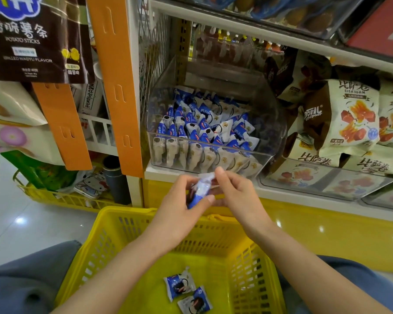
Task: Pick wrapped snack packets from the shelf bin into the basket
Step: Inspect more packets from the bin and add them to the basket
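Clear plastic makes up the shelf bin (211,155) on the far white shelf. Its front wall is low, which leaves the heap of small blue-and-white wrapped packets (202,125) inside open to a reach from the near side. Just near of that wall, above the far rim of the yellow slotted plastic basket (114,232), both hands meet on one blue-and-white wrapped snack packet (201,191).

The left hand (179,200) has its fingers curled round the packet's lower part with the thumb laid across the front, so it seems to carry the weight. The right hand (238,193) pinches the crimped upper end between thumb and forefinger, the other fingers loosely bent. This looks like a hand-over or a straightening of the wrapper, though I cannot tell which.

The basket sits between the person's knees, directly under the hands, so a released packet should fall straight in. Two matching packets (179,285) already lie on its floor toward the near side, just beside each other. The task seems early, since the bin is nearly full.

To the right of the bin, cream and brown snack bags (349,118) fill a neighbouring bin. An orange hanging strip (116,87) stands to its left.
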Available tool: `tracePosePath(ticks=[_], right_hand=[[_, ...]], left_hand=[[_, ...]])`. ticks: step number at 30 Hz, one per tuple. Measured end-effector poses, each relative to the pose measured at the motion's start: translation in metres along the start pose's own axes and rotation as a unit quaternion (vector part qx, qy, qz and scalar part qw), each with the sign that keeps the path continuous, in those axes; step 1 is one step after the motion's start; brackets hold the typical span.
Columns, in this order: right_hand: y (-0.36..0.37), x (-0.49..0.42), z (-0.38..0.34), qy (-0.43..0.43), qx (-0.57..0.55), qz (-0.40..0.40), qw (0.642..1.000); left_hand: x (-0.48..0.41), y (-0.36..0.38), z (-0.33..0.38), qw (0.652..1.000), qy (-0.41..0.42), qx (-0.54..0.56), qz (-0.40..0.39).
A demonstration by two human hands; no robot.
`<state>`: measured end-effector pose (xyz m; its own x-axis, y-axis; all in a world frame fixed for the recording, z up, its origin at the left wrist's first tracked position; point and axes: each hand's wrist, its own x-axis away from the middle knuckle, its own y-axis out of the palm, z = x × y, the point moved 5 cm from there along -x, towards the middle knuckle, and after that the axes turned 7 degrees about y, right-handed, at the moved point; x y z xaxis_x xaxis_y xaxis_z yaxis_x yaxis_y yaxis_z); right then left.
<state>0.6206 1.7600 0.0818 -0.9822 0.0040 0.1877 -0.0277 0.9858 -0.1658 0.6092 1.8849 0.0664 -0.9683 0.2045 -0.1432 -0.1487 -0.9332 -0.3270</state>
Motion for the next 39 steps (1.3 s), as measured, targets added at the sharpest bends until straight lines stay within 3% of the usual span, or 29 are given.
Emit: tracePosePath(ticks=[2, 4, 9, 14, 24, 30, 39], right_hand=[[0.006, 0.002, -0.001, -0.014, 0.011, -0.038, 0.999], [0.007, 0.002, -0.002, -0.042, 0.081, -0.029, 0.995], [0.010, 0.003, 0.001, -0.061, 0.148, 0.002, 0.987], [0.014, 0.008, 0.000, -0.120, 0.177, 0.029, 0.977], [0.011, 0.007, -0.001, -0.124, 0.185, 0.046, 0.974], [0.010, 0.005, 0.002, -0.135, 0.199, 0.057, 0.969], [0.018, 0.010, 0.002, -0.172, 0.241, 0.018, 0.955]], left_hand=[[0.000, -0.001, -0.005, 0.990, -0.078, 0.119, 0.012], [-0.001, -0.002, -0.008, 0.971, -0.135, 0.194, 0.033], [0.000, 0.001, -0.002, 0.934, -0.168, 0.314, 0.039], [0.002, 0.005, -0.003, 0.951, -0.155, 0.262, 0.046], [-0.001, 0.002, -0.005, 0.990, -0.070, 0.110, 0.059], [-0.002, 0.000, -0.005, 0.994, -0.058, 0.059, 0.072], [-0.006, -0.007, -0.005, 0.992, -0.075, 0.065, 0.077]])
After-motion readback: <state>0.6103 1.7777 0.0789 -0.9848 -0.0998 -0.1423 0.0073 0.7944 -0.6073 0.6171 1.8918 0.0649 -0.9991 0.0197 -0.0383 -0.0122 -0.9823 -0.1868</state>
